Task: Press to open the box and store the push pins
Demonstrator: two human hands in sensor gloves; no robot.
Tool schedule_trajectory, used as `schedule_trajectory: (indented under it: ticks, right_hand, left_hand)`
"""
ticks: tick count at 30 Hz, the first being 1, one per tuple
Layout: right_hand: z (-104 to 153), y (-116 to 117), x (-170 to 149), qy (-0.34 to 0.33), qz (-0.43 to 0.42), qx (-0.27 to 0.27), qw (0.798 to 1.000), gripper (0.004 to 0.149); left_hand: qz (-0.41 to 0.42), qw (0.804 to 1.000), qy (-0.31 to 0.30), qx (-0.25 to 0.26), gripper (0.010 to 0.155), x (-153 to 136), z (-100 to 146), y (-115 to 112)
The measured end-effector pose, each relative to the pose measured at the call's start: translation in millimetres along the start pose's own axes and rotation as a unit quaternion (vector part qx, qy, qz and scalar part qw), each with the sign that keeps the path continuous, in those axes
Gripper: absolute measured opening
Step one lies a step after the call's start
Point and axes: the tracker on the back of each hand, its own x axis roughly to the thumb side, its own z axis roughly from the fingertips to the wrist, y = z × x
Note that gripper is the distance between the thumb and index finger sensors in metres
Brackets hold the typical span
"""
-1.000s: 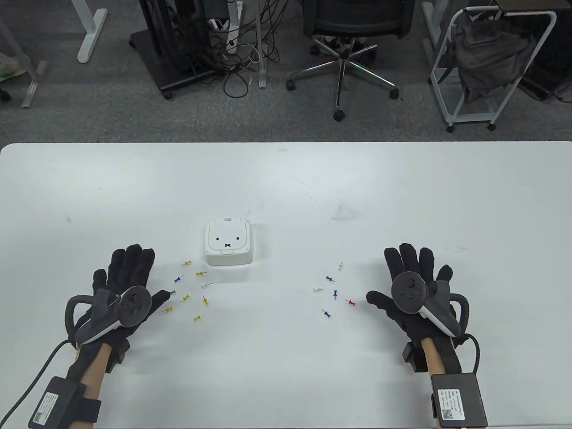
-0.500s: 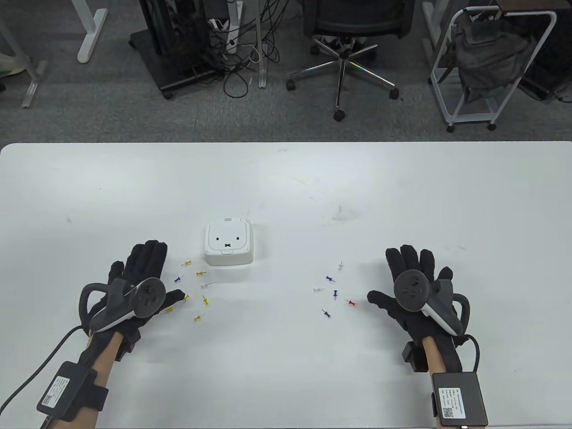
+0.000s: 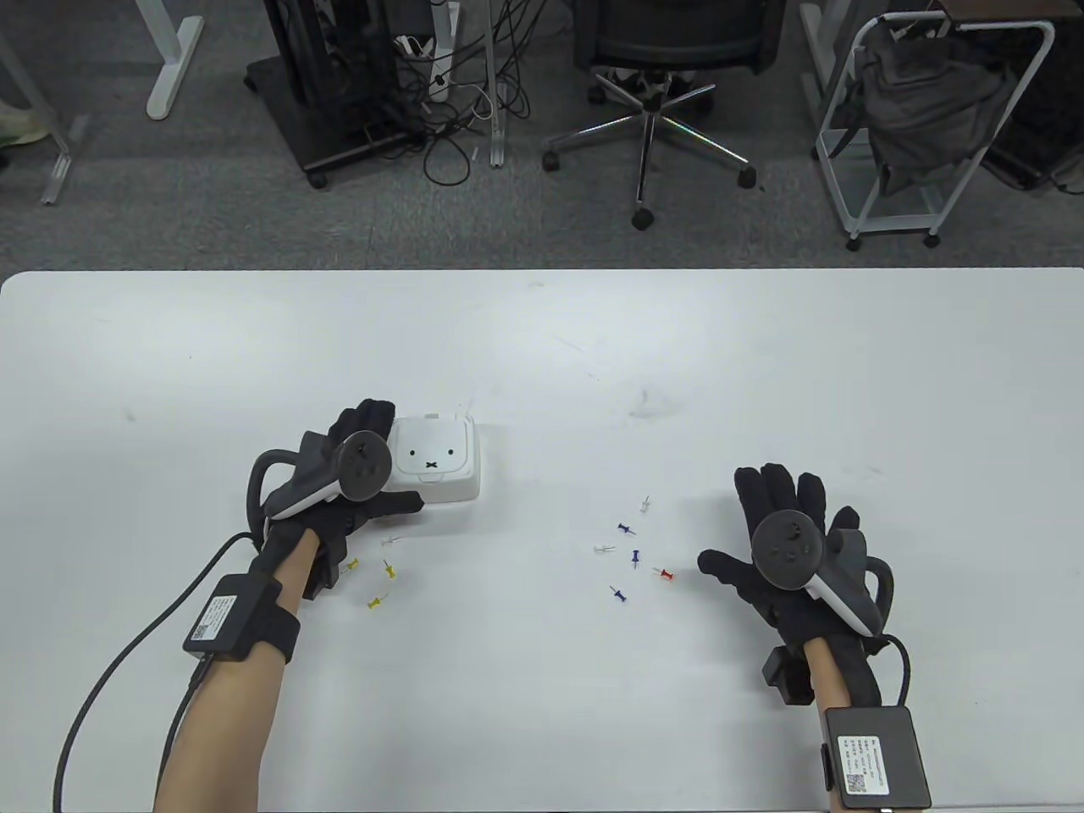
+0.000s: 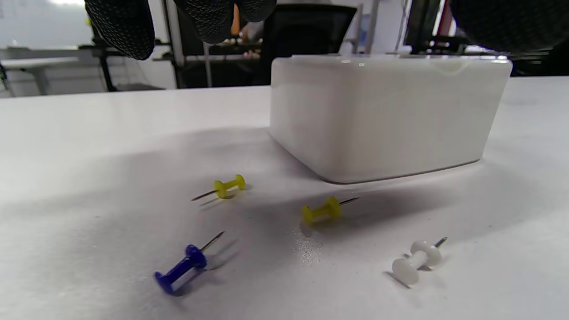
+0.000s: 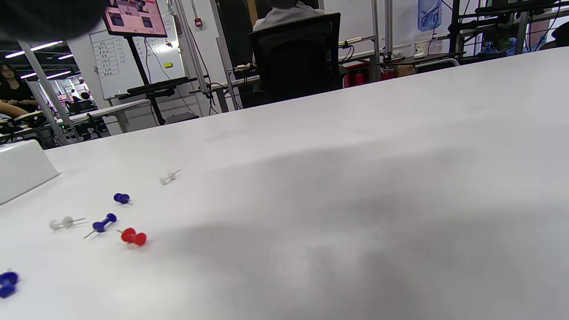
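From my table view, the left hand (image 3: pixel 356 474) covers the box's (image 3: pixel 436 461) left edge and several push pins, so I can't tell whether its fingers touch the box. The right wrist view cuts off the box and 1 blue pin (image 5: pixel 6 283) at its left edge.

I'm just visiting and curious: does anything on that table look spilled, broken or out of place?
Yes: small plastic push pins lie loose on the white table in two patches, yellow, blue and white ones beside the closed white box with a bunny face, and blue, white and one red pin nearer the right hand. Nothing looks broken.
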Motion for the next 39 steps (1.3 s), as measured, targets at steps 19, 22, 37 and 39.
schedule_trajectory:
  ticks: [19,22,37,39]
  right_hand:
    - [-1,3,-1,0.003,0.001,0.009,1.000,0.095]
    - [-1,2,-1,0.004,-0.003,0.008,1.000,0.095]
    - [-2,2,0,-0.001,-0.002,0.003,1.000,0.095]
    - [-2,3,0,-0.003,-0.001,0.002,1.000,0.095]
  left_hand:
    - [0.024,1.000,-0.010,0.002,0.125,6,-31,-9]
    - [0.032,0.999,-0.017,0.013,0.124,9,-26,-8]
    - [0.044,0.992,-0.111,0.038,0.124,67,5,-10]
    - [0.044,0.991,-0.122,0.037,0.124,74,10,-12]
